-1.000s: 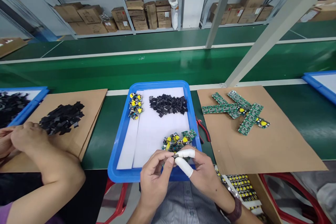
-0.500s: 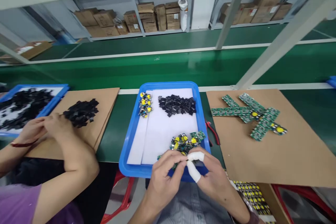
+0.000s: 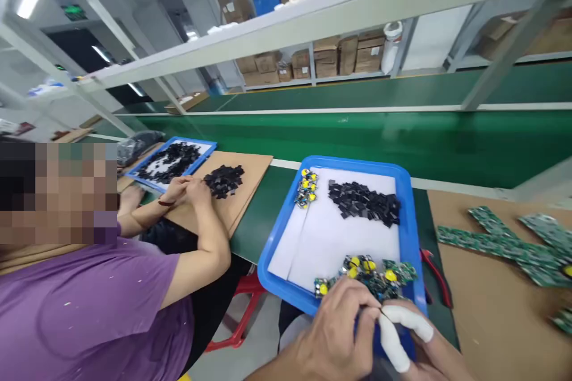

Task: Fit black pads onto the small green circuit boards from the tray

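My left hand (image 3: 343, 328) and my right hand (image 3: 422, 333) meet at the fingertips over the near edge of a blue tray (image 3: 353, 162). Both are closed in a pinch; whatever lies between the tips is too small to make out. White covers wrap the thumb and index finger of my right hand. Just beyond my fingers lies a heap of small circuit boards with yellow parts (image 3: 379, 278). Farther up the tray's white liner is a pile of small black pieces (image 3: 364, 202). A smaller group of yellow-topped boards (image 3: 306, 189) sits along the left side.
Red-handled pliers (image 3: 437, 277) lie right of the tray, beside cardboard (image 3: 487, 324) bearing green circuit board strips (image 3: 487, 241). To the left, a co-worker's hands (image 3: 185, 189) work beside another black pile (image 3: 224, 181) on cardboard. A second blue tray (image 3: 208, 152) stands behind them.
My view has swung left and up, bringing more of the co-worker into sight and shifting the tray rightward in the picture. My hands stay pinched together at the tray's near edge.
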The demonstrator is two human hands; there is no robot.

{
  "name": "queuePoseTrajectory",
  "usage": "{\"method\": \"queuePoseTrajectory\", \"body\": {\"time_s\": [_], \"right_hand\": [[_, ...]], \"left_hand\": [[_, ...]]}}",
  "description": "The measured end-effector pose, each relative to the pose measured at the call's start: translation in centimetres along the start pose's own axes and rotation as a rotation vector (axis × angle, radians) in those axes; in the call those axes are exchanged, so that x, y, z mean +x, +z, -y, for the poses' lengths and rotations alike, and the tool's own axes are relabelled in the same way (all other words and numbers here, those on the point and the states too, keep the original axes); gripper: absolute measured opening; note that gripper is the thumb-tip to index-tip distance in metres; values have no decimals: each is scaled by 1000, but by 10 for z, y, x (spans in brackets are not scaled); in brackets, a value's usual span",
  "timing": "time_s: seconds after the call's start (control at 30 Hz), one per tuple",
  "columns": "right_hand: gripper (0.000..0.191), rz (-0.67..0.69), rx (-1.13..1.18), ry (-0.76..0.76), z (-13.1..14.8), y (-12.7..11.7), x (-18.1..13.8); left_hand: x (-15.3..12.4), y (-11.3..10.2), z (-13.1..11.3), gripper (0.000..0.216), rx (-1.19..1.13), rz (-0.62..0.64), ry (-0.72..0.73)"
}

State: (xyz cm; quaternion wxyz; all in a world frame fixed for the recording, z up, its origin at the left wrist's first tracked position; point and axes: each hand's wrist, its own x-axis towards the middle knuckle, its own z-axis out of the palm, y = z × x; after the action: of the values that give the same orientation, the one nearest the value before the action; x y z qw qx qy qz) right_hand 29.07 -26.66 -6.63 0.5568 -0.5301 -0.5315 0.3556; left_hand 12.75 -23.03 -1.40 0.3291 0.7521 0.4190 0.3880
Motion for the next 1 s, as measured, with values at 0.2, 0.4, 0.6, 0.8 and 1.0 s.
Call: {"method": "queuePoseTrajectory", "body": {"time_s": [0.2,0.4,0.6,0.8,1.0], "right_hand": [[12,46,-2,-11,9,7,8],[12,49,38,-2,21,9,19],[15,76,29,48,26,6,21],[19,119,45,-25,30,1,23],[27,141,206,80,16,-2,20]], "left_hand": [[15,-23,9,9,-214,147,-179],[15,-22,13,10,-199,138,-184],[13,-16,10,10,-499,112,-341],[11,-13,14,9,-534,177,-372],[7,-9,19,11,-504,39,-368]]}}
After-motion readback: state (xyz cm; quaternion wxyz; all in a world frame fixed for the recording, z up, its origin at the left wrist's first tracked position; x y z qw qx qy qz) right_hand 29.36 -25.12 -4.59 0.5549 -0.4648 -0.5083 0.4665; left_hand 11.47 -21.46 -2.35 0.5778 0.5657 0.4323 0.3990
